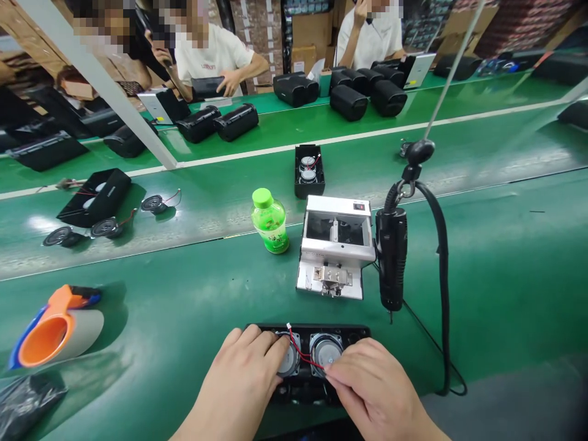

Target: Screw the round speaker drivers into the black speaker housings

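A black speaker housing (312,389) lies at the near edge of the bench, its inside facing up. Two round speaker drivers sit in it, a left driver (291,362) and a right driver (327,350). A red wire (298,350) crosses between them and ends in a small white plug (289,326) at the top. My left hand (250,367) covers part of the left driver, its fingers curled over it and the housing's left side. At the right driver's lower rim, my right hand (372,383) pinches with thumb and forefinger where the wire ends.
Behind the housing stands a white screw feeder (337,245), with a black electric screwdriver (391,260) hanging beside it. A green-capped bottle (270,222) and a tape dispenser (59,327) are to the left. Loose drivers (106,227) and another housing (309,184) lie on the belt; co-workers sit opposite.
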`<state>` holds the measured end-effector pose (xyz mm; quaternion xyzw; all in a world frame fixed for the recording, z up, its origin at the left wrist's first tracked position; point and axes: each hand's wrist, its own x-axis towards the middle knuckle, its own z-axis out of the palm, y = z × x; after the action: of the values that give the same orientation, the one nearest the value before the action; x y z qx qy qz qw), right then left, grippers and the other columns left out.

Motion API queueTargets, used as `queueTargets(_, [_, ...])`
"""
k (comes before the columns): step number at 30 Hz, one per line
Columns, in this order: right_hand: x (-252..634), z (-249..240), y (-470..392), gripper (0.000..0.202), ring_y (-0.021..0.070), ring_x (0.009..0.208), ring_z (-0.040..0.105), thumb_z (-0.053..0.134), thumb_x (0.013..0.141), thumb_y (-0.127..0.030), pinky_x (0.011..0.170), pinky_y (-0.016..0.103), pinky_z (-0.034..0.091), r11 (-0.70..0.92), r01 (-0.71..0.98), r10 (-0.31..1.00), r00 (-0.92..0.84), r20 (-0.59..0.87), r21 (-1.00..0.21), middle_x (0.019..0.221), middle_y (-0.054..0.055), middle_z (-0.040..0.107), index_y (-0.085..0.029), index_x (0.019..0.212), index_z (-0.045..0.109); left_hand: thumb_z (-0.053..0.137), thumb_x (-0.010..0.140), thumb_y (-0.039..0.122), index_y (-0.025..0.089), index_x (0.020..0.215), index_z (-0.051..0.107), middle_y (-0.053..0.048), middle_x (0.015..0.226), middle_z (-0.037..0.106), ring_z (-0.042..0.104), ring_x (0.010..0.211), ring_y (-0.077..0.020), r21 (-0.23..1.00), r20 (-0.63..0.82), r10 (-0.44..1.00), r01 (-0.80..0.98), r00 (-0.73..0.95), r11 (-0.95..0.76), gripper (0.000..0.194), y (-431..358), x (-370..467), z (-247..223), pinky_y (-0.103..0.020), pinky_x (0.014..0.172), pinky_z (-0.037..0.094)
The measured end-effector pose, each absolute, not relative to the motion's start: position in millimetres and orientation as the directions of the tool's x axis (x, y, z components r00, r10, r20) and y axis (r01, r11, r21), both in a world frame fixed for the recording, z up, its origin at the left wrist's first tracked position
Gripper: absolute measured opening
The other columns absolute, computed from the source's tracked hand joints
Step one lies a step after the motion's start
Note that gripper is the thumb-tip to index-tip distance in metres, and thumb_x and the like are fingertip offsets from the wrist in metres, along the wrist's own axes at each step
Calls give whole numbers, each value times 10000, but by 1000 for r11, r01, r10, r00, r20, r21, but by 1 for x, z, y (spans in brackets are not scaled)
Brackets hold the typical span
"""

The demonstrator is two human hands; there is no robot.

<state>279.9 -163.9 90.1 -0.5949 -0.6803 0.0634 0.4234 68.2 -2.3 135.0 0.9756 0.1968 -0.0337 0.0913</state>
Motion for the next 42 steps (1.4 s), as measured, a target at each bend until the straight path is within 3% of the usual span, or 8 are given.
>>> queueTargets(5, [278, 90, -164, 174, 155, 750, 617, 599, 1021, -34, 713, 331, 482, 269, 754, 863, 88, 498, -600, 818, 6, 725, -190, 1037, 674, 790, 841, 33, 258, 1258, 741, 1, 1124, 804, 710, 989, -285, 198, -165, 449, 476, 878, -857, 477, -2, 67, 137, -442, 824, 504])
queueTargets(16, [279, 89, -167, 201, 145, 785, 630, 634, 1010, -12, 729, 346, 497, 286, 730, 862, 87, 500, -621, 894, 2, 753, -182, 1105, 684, 897, 807, 68, 287, 1263, 719, 30, 1182, 809, 681, 991, -259, 308, -78, 455, 456, 887, -835, 537, -2, 62, 129, -417, 830, 449])
queueTargets(28, [279, 92, -165, 172, 147, 753, 635, 628, 1026, -57, 706, 327, 544, 267, 743, 865, 96, 493, -613, 880, 0, 754, -205, 1085, 691, 937, 818, 135, 278, 1258, 729, 20, 1159, 803, 705, 1020, -273, 238, -152, 448, 473, 881, -848, 507, -2, 69, 133, -448, 831, 489])
queueTargets(30, [279, 91, -168, 125, 160, 808, 676, 649, 1050, -158, 749, 327, 589, 262, 746, 851, 120, 511, -612, 937, 15, 767, -211, 1151, 700, 947, 805, 137, 280, 1274, 730, 18, 1187, 808, 718, 1030, -280, 221, -132, 443, 462, 887, -859, 536, -2, 68, 132, -456, 832, 510])
queueTargets(33, [286, 88, -176, 307, 219, 1046, 729, 617, 1088, -404, 895, 357, 650, 206, 761, 789, 243, 564, -616, 1147, 92, 759, -194, 1303, 681, 989, 759, 161, 278, 1328, 719, 12, 1223, 812, 737, 1043, -287, 208, -72, 413, 418, 908, -884, 641, 0, 64, 130, -458, 836, 549])
queueTargets(37, [314, 92, -171, 475, 309, 1315, 648, 639, 1048, -308, 1085, 489, 596, -15, 777, 560, 528, 639, -629, 1390, 152, 665, -217, 1512, 594, 969, 808, 232, 267, 1408, 675, -19, 1223, 804, 756, 1012, -255, 221, 50, 350, 332, 935, -917, 669, 7, 53, 129, -413, 844, 605])
queueTargets(39, [334, 98, -157, 644, 375, 1444, 567, 688, 1021, -336, 1197, 630, 510, -125, 742, 506, 619, 601, -658, 1554, 162, 587, -259, 1629, 491, 932, 866, 403, 282, 1500, 615, -75, 1352, 764, 752, 1123, -281, 213, 133, 346, 314, 929, -925, 720, 10, 45, 125, -424, 920, 625])
queueTargets(42, [364, 106, -131, 822, 428, 1483, 551, 691, 1022, -503, 1232, 738, 449, -238, 616, 559, 719, 413, -750, 1638, 174, 547, -281, 1724, 325, 980, 691, 677, 301, 1695, 403, -158, 1629, 595, 651, 1391, -402, 143, 189, 344, 321, 920, -936, 1218, 13, 38, 114, -527, 1101, 582])
